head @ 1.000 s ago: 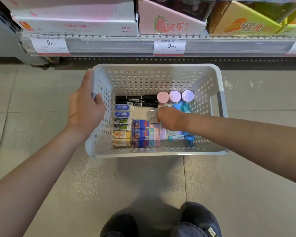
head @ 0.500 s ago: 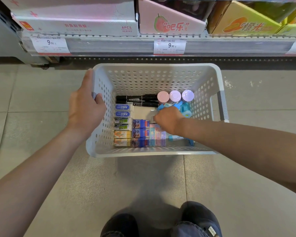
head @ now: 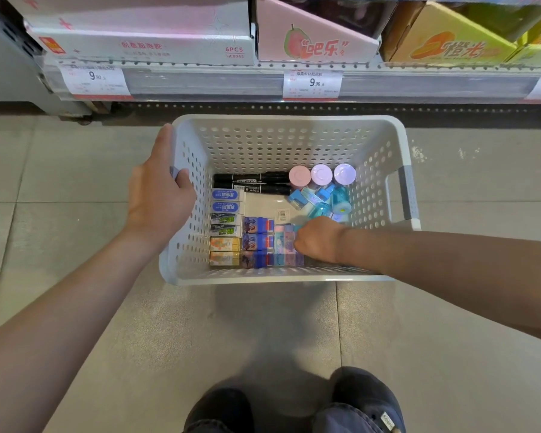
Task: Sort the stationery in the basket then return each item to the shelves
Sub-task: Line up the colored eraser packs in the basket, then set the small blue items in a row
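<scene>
A white perforated basket [head: 288, 120] stands on the floor. My left hand [head: 160, 201] grips its left rim, thumb inside. Along the back of the basket lie black markers [head: 250, 182], beside three round pastel-lidded jars [head: 321, 175]. Several translucent blue items [head: 322, 200] are heaped under the jars. A column of boxed erasers [head: 227, 226] lines the left wall, with purple-blue boxes [head: 258, 242] and pastel boxes [head: 284, 245] next to it. My right hand [head: 317, 242] is knuckles-up at the front, against the pastel boxes. Its fingers are hidden.
A shelf edge [head: 200, 82] with price tags runs just behind the basket, carrying a white carton [head: 138, 42], a pink carton [head: 316, 42] and a yellow carton [head: 450, 45]. Grey floor tiles surround the basket. My shoes [head: 356, 398] are at the bottom.
My right hand has moved from the basket's middle toward its front, next to the pastel boxes. The blue items behind it are now uncovered. My left hand has stayed on the rim.
</scene>
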